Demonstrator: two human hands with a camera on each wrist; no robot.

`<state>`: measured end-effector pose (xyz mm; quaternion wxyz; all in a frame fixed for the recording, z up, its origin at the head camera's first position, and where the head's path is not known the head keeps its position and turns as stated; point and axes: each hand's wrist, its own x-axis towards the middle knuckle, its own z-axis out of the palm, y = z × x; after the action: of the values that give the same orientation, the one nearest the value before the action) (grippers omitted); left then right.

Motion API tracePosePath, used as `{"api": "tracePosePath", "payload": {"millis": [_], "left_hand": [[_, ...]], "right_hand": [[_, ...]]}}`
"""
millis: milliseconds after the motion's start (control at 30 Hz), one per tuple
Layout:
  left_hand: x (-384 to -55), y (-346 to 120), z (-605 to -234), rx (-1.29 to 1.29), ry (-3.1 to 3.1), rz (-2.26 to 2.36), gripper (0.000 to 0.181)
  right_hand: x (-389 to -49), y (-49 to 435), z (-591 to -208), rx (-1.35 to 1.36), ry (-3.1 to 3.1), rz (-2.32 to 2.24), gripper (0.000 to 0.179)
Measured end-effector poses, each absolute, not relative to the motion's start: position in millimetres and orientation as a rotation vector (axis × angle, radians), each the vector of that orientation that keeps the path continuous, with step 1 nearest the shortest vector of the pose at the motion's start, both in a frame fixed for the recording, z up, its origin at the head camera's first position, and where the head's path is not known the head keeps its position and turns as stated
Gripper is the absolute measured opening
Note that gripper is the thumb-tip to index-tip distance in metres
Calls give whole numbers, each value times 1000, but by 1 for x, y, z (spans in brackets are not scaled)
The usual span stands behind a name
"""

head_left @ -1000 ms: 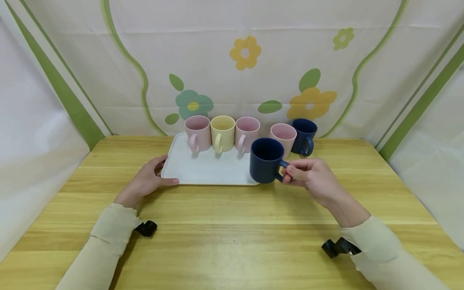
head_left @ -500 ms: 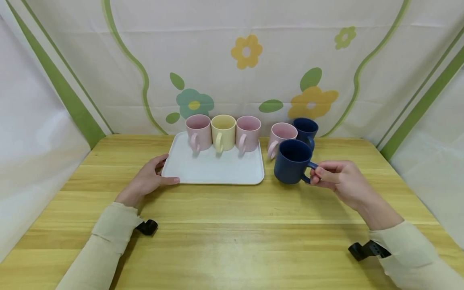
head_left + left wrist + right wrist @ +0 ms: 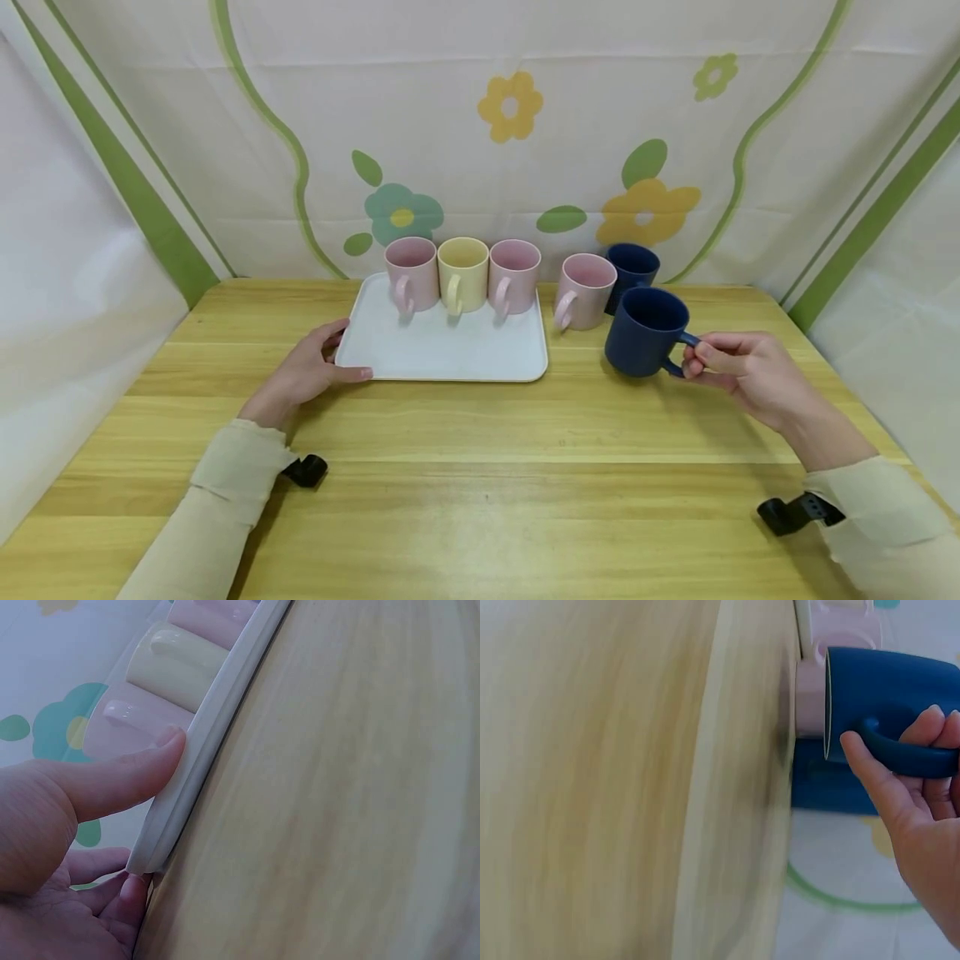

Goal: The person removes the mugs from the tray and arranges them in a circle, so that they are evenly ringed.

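Note:
My right hand (image 3: 750, 375) pinches the handle of a dark blue mug (image 3: 645, 333), which is upright and raised above the wooden table. The right wrist view shows a gap between the base of this mug (image 3: 885, 690) and the tabletop. At the left, my left hand (image 3: 300, 367) holds the corner of a white rectangular tray (image 3: 442, 354), thumb on its front rim and fingers at its left side. Along the tray's back stand a pink mug (image 3: 412, 275), a yellow mug (image 3: 462, 275) and another pink mug (image 3: 514, 279), handles toward me.
Right of the tray, a pink mug (image 3: 588, 292) stands on the table (image 3: 480, 500). Behind it is a second dark blue mug (image 3: 633, 265), partly hidden by the held one. A white flowered cloth (image 3: 450, 108) hangs at the table's back edge.
My right hand has carried the dark blue mug rightward, from over the tray's right front corner to beside the tray. My left hand and the tray have stayed put.

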<state>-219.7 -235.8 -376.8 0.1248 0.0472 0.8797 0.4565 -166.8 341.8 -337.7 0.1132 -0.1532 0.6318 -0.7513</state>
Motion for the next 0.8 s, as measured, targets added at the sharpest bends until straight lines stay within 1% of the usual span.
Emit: {"api": "tracePosePath", "payload": {"millis": [367, 667, 800], "left_hand": [[-219, -236, -377, 149, 2573, 1325, 108], [-219, -236, -377, 147, 2574, 1326, 108], [-220, -236, -377, 148, 2560, 1349, 107]], "right_hand": [[-170, 375, -344, -488, 1771, -2218, 23], [-178, 392, -347, -383, 1656, -2322, 25], [-182, 397, -348, -301, 1703, -2313, 25]]}}
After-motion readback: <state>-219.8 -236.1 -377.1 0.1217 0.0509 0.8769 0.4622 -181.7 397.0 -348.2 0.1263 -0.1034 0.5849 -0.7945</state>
